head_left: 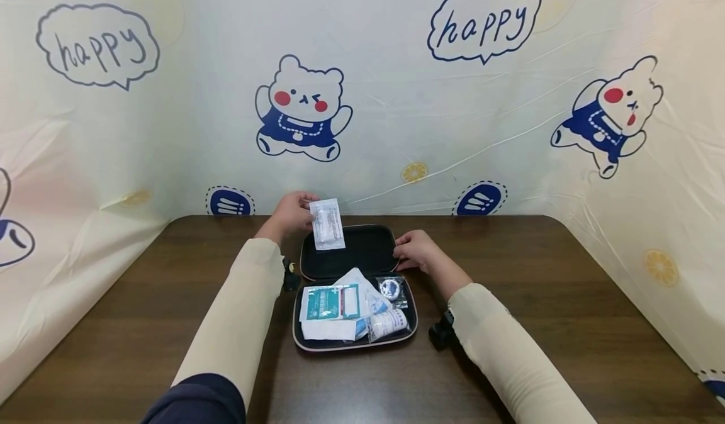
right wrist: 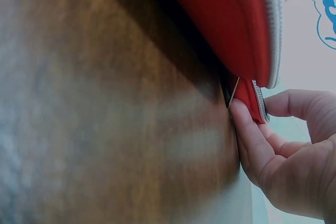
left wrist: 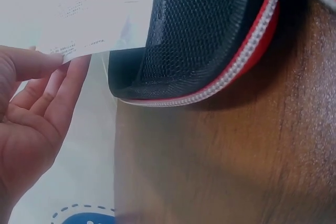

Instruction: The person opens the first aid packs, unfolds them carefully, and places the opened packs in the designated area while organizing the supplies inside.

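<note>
- I've left hand (head_left: 291, 212) pinching the white packet (head_left: 327, 225) at the lid (head_left: 369, 251); right hand (head_left: 418, 250) grips lid edge.
- Likely mid-handling; can't tell in or out.
- Next needs lid steady.

Print on the white packet (head_left: 326, 224) is too small to read, while in the right wrist view the case (right wrist: 220, 19) is cut off toward one o'clock and the bench (right wrist: 79, 98) blurs toward nine.
</note>
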The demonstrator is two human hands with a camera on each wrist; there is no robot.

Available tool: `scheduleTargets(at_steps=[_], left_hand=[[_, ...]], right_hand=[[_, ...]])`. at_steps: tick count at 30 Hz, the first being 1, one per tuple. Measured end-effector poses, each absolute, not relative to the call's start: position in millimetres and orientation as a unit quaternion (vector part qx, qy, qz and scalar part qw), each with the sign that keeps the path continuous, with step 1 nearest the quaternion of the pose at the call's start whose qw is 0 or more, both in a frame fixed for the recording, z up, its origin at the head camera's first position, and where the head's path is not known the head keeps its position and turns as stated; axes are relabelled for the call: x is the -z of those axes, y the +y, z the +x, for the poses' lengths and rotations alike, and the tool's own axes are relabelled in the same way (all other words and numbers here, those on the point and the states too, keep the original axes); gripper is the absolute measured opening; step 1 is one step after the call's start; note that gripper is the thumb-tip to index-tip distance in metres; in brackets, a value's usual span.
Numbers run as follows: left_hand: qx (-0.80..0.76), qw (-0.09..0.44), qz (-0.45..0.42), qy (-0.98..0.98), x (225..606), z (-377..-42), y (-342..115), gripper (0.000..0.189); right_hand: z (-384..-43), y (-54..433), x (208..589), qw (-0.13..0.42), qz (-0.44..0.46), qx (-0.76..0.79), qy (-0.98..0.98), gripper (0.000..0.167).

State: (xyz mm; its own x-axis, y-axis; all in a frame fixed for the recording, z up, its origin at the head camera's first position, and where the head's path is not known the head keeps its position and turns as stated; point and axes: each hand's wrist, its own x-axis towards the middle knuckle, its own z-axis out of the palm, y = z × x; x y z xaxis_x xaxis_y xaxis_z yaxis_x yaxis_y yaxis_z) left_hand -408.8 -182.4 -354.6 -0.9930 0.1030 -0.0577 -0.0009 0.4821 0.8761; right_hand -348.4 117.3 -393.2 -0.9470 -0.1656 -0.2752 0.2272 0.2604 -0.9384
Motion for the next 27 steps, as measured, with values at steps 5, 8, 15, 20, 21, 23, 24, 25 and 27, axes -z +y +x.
scheduleTargets(at_steps=[5, 8, 15, 20, 21, 23, 24, 25, 27], left_hand=[[-0.505, 0.036, 0.033, 0.861, 351.2, -408.2, -180.3, 0.046], [-0.504, 0.036, 0.033, 0.862, 351.4, -408.9, -180.4, 0.045], [-0.500, 0.041, 0.030, 0.864, 353.6, -410.0, -182.2, 0.046], [-0.506, 0.033, 0.028, 0.862, 352.2, -407.9, -183.3, 0.045], [-0.506, 0.032, 0.027, 0.862, 352.1, -407.5, -183.4, 0.045], [-0.505, 0.030, 0.028, 0.862, 352.1, -407.6, -183.4, 0.045], [-0.504, 0.030, 0.029, 0.862, 352.4, -407.9, -183.5, 0.044], [-0.505, 0.029, 0.028, 0.862, 352.9, -408.3, -183.5, 0.044], [-0.504, 0.031, 0.029, 0.862, 354.0, -409.0, -183.6, 0.045]], right_hand=[[-348.4, 117.8, 392.2, 0.160, 0.019, 0.611, 0.775, 0.027], [-349.0, 118.0, 392.8, 0.162, 0.016, 0.611, 0.775, 0.027], [-349.6, 117.7, 392.8, 0.163, 0.017, 0.601, 0.782, 0.026], [-349.2, 116.8, 392.0, 0.157, 0.017, 0.600, 0.785, 0.026], [-349.0, 116.5, 391.9, 0.156, 0.017, 0.600, 0.784, 0.026], [-348.9, 116.1, 391.7, 0.157, 0.019, 0.602, 0.783, 0.027], [-348.6, 115.8, 391.1, 0.157, 0.022, 0.602, 0.782, 0.027], [-348.5, 115.8, 390.9, 0.158, 0.022, 0.602, 0.782, 0.027], [-348.5, 115.6, 390.6, 0.159, 0.025, 0.601, 0.783, 0.027]])
